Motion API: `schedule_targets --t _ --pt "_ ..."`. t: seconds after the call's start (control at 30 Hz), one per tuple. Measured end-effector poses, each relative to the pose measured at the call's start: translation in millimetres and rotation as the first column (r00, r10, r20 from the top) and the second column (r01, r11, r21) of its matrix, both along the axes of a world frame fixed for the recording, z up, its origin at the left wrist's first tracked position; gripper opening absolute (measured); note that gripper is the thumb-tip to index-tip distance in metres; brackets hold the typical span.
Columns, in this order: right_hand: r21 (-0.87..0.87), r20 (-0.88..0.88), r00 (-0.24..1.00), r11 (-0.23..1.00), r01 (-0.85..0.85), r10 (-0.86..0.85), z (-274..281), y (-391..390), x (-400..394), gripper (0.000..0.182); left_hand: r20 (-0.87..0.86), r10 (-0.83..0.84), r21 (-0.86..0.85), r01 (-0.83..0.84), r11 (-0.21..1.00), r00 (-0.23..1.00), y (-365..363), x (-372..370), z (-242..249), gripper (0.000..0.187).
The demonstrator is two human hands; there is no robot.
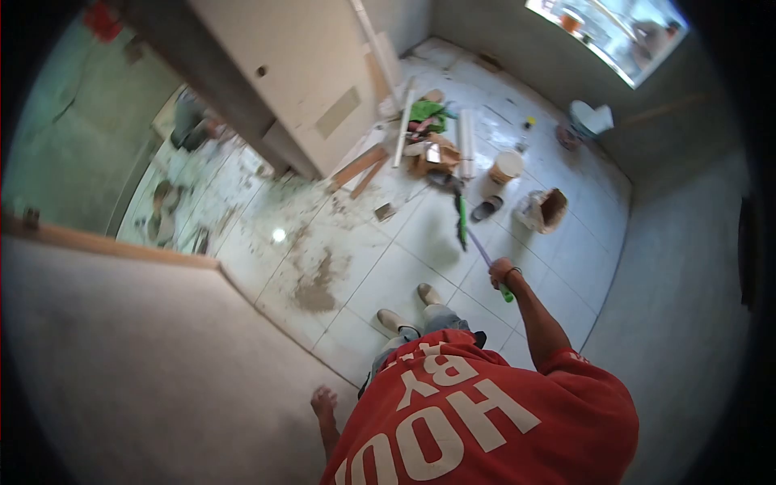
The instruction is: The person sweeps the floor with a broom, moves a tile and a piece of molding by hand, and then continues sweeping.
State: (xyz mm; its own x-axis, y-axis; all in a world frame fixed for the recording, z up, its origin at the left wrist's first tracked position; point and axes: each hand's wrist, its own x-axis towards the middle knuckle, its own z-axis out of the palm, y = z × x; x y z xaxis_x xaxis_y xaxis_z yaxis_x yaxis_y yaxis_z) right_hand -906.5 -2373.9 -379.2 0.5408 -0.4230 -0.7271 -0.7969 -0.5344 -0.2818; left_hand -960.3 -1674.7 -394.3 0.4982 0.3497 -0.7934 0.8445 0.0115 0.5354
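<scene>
My right hand (pixel 502 274) is closed around the handle of a broom (pixel 478 242) with a pale purple shaft and a green grip end. The broom's green head with dark bristles (pixel 461 220) points away from me, over the white tiles beside a dark slipper (pixel 487 208). Low by the wall on my left, my left hand (pixel 324 401) hangs with loosely bent fingers apart and nothing in it. A patch of grey-brown dirt (pixel 317 284) lies on the tiled floor (pixel 380 279) in front of my light-coloured shoes (pixel 396 321).
Ahead lie a cardboard box (pixel 434 156), a green cloth (pixel 428 113), wooden strips (pixel 358 168) and white lengths (pixel 466 144). A tub (pixel 507 166), an open sack (pixel 543 212) and a bucket (pixel 580 123) stand right. Beyond the door (pixel 295 73), another person (pixel 192 121) is partly visible.
</scene>
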Motion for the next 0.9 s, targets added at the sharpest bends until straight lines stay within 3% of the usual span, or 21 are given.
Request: schedule_targets --t 0.07,0.1,0.17,0.2,0.27,0.33,0.4,0.43,0.47,0.5,0.53,0.57,0.63,0.67,0.7,0.8,0.83,0.87,0.9 --pt "0.016 -0.040 0.997 0.998 -0.061 0.061 -4 15 5 0.016 0.146 0.055 -0.009 -0.054 0.998 0.988 9 15 28 0.038" --pt "0.032 -0.063 0.990 0.992 -0.122 0.123 -9 23 8 0.017 0.140 0.088 -0.009 -0.087 0.996 0.986 11 18 36 0.038" --pt "0.090 -0.091 0.951 0.953 -0.288 0.296 -28 42 13 0.022 0.187 0.023 0.077 -0.038 0.996 0.982 14 17 45 0.041" --pt "0.048 -0.090 0.979 0.981 0.186 -0.181 19 78 27 0.019 0.187 0.117 0.049 -0.128 0.991 0.975 16 14 38 0.039" --pt "0.062 -0.109 0.970 0.975 -0.213 0.218 -59 70 19 0.021 0.133 0.155 0.021 -0.159 0.987 0.979 14 0 29 0.040" --pt "0.088 -0.128 0.936 0.944 -0.318 0.327 -68 99 37 0.022 0.073 0.184 0.001 -0.184 0.983 0.980 9 -22 22 0.040" --pt "0.149 -0.165 0.986 0.989 0.016 0.009 -49 139 74 0.023 -0.042 0.258 -0.037 -0.259 0.965 0.965 -9 -42 18 0.038" --pt "0.163 -0.160 0.942 0.949 -0.269 0.294 -60 153 93 0.022 -0.083 0.186 -0.002 -0.187 0.982 0.979 -19 -49 19 0.038" --pt "0.140 -0.130 0.814 0.823 -0.550 0.566 -74 166 110 0.021 -0.127 0.116 0.029 -0.113 0.993 0.985 -26 -56 22 0.037" --pt "0.086 -0.081 0.640 0.645 -0.759 0.764 -88 179 127 0.020 -0.036 -0.054 0.104 0.058 0.993 0.998 -23 -78 6 0.037" --pt "0.032 -0.142 0.196 0.203 -0.979 0.970 -87 203 160 0.022 -0.065 -0.068 0.078 0.073 0.994 0.996 -7 -112 -41 0.039" --pt "0.015 -0.132 0.200 0.204 -0.979 0.971 -87 223 189 0.028 -0.075 -0.053 0.084 0.060 0.995 0.996 -8 -115 -35 0.039" --pt "0.069 -0.053 0.070 0.074 -0.995 0.996 -94 261 248 0.027 -0.209 0.009 0.142 0.021 0.990 0.978 -17 -119 -14 0.041" --pt "0.153 -0.031 0.431 0.431 -0.889 0.902 -133 274 266 0.028 -0.220 0.023 0.147 0.010 0.989 0.975 -19 -108 -4 0.041" --pt "0.222 0.017 0.743 0.722 -0.655 0.669 -172 287 283 0.029 -0.202 0.011 0.147 0.019 0.989 0.979 -15 -95 4 0.042" --pt "0.321 0.071 0.873 0.817 -0.478 0.483 -162 321 375 0.033 -0.146 -0.023 0.144 0.044 0.989 0.989 1 -53 25 0.048" --pt "0.358 0.070 0.886 0.818 -0.451 0.458 -154 322 405 0.034 -0.154 0.073 0.129 -0.053 0.990 0.985 -4 -33 39 0.050" --pt "0.146 0.157 0.550 0.531 -0.835 0.821 -144 319 433 0.036 -0.160 0.171 0.120 -0.153 0.981 0.972 -10 -13 54 0.052" --pt "-0.085 0.136 0.079 0.091 -0.992 0.988 -139 320 449 0.039 -0.195 0.360 0.109 -0.345 0.932 0.912 -16 22 74 0.054"
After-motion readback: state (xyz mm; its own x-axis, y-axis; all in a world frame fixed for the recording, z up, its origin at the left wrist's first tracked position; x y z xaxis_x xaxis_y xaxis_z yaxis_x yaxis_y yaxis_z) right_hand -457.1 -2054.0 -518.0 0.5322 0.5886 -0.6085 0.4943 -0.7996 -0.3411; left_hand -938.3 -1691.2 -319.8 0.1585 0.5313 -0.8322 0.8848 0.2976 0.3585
